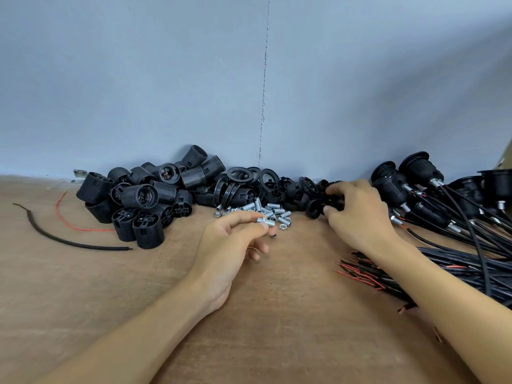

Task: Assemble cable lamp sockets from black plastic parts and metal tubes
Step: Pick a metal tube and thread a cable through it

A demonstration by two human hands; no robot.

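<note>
My left hand (235,242) pinches a short threaded metal tube (263,220) between thumb and forefinger, just in front of a small heap of metal tubes and nuts (257,210). My right hand (357,214) reaches into a heap of small black plastic caps (313,195) and its fingers curl round one black cap (333,199). A big pile of black threaded socket shells (146,198) lies at the left by the wall. Black rings (243,176) sit behind the tubes.
Finished sockets with black cables (432,195) lie at the right, their cables and red wire ends (365,273) running under my right forearm. A loose black cable (69,242) and a red wire (77,228) lie at the left. The blue wall (249,79) closes the wooden table's (277,314) far edge.
</note>
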